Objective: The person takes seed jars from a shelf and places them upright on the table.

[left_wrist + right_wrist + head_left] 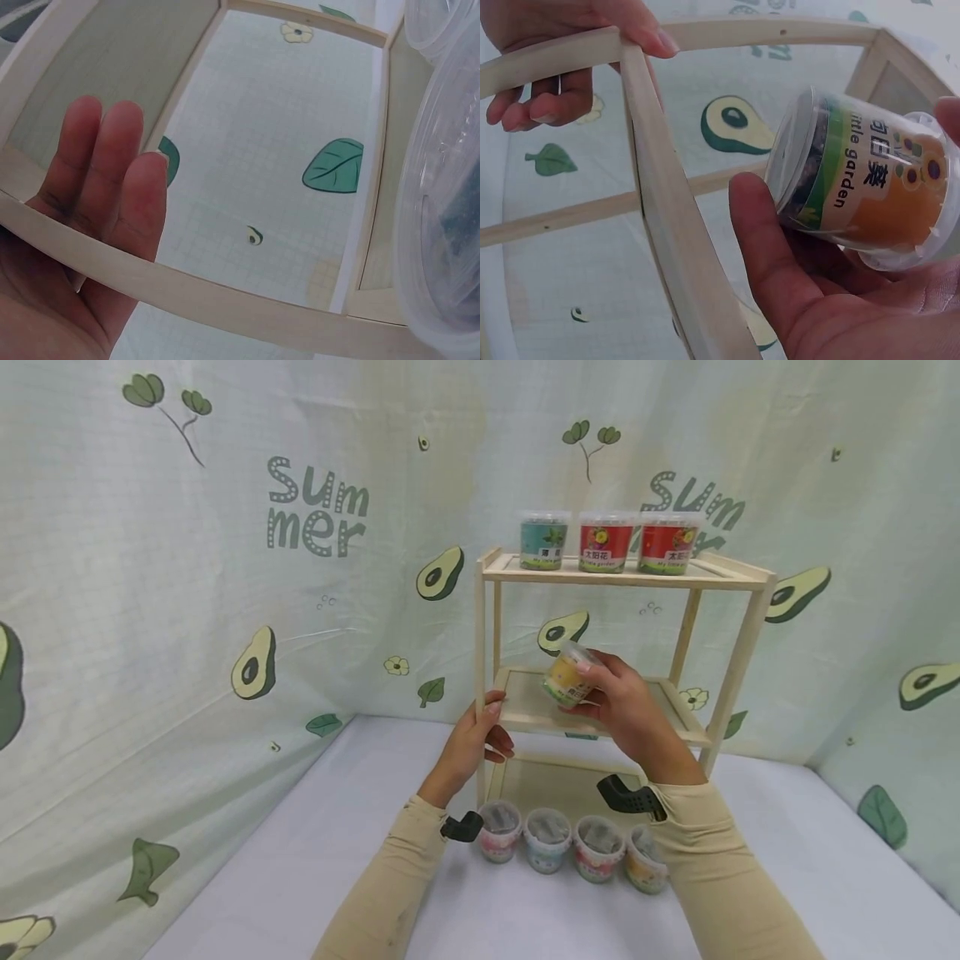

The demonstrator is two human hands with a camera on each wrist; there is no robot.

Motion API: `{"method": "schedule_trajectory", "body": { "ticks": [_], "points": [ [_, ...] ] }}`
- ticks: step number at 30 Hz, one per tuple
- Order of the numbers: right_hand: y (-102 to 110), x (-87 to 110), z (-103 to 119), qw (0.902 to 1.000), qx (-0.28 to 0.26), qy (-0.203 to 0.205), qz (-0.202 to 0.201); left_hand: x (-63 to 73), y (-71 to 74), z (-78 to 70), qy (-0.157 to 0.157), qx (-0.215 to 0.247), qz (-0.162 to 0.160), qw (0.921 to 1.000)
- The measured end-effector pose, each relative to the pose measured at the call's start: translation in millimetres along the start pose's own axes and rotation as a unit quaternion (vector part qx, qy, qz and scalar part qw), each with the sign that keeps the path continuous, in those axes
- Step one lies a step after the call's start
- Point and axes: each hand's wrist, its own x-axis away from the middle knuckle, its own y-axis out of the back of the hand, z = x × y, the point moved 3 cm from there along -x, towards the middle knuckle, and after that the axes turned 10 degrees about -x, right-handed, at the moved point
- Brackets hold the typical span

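Observation:
My right hand (630,702) holds a clear plastic planting cup (568,677) with a yellow-orange label, tilted above the middle shelf (525,717) of a small wooden rack. In the right wrist view, fingers and thumb lie around the cup (889,176), and dark grains show near its base. My left hand (474,739) grips the rack's left front post (481,635) at middle-shelf height. The left wrist view shows three of its fingers (120,172) reaching past the wooden post (217,289), the thumb out of sight there.
On the top shelf stand a teal-labelled cup (542,545) and two red-labelled cups, one in the middle (603,547). Several lidded cups, among them a pink one (500,839), stand in a row on the white table (300,877) before the rack. A printed curtain (375,610) hangs behind.

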Motion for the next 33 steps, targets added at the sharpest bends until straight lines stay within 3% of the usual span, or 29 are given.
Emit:
{"method": "schedule_trajectory", "body": {
  "ticks": [8, 18, 33],
  "points": [
    [5, 14.8, -5, 0.9991, -0.041, 0.015, 0.002, 0.9, -0.4, 2.9, 0.007, -0.010, -0.005, 0.9999],
    [6, 31.6, -12, 0.9952, -0.060, 0.063, 0.044, 1.2, 1.1, 0.5, 0.012, -0.018, -0.004, 0.9998],
    [-8, 53.7, -26, 0.9980, -0.029, 0.047, 0.029, 1.5, -2.3, 2.3, 0.012, -0.014, -0.005, 0.9998]
  ]
}}
